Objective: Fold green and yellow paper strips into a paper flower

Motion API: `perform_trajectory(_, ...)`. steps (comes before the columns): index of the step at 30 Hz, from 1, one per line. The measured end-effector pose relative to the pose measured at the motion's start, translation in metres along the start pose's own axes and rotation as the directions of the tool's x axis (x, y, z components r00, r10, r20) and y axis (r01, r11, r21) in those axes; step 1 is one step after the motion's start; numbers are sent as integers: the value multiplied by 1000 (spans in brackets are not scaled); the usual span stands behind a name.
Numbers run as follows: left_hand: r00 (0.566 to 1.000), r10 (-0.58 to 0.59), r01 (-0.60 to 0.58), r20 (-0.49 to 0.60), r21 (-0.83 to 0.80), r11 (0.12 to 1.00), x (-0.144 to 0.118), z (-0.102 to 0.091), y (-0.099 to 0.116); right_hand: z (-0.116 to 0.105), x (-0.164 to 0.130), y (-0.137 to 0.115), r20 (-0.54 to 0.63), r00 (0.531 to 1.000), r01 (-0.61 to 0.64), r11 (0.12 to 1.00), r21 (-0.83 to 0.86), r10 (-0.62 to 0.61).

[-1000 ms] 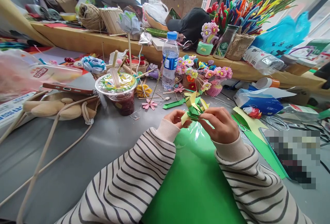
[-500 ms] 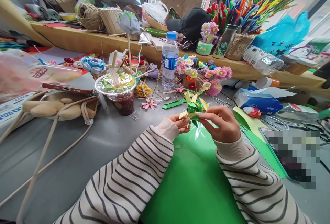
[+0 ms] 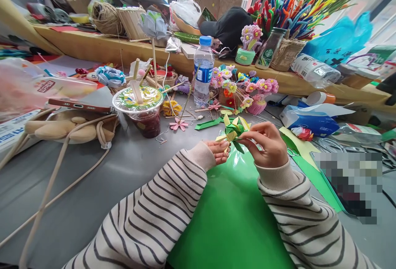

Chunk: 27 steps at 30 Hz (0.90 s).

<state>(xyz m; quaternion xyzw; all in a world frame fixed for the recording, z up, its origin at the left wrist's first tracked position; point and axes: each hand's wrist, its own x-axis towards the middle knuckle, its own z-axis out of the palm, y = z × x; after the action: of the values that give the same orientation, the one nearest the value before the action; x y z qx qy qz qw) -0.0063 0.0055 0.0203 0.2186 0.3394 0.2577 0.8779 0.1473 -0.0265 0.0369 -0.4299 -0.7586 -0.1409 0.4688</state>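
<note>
A folded paper star point(image 3: 234, 130) of green and yellow strips is held above the near edge of the green sheet point(image 3: 232, 215), in front of the water bottle point(image 3: 203, 71). It is pinched from the right by the right hand point(image 3: 268, 144), fingers closed on its green points. The left hand point(image 3: 220, 151) is curled loosely beneath, fingertips at a yellow point. No single long axis is shown; points splay outward, the yellow ones up and left.
</note>
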Motion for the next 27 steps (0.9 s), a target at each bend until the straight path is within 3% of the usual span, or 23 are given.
perform_trajectory(7,998,45,-46,-39,-15,999,3,-1,1,-3,2,-4,71,997,-16,999,-43,19)
perform_trajectory(10,991,74,-75,-108,-11,997,5,-1,0,-2,2,-4,1,997,-71,997,-38,71)
perform_trajectory(13,989,148,-147,-13,26,989,6,-3,-4,1,-1,-5,-41,990,-134,991,-13,134)
perform_trajectory(16,992,114,-116,47,44,992,5,-5,-7,5,-4,-6,34,990,-135,991,-13,135)
perform_trajectory(27,990,126,-121,-66,70,990,0,0,-3,11,-7,-13,90,986,-139,989,-40,142)
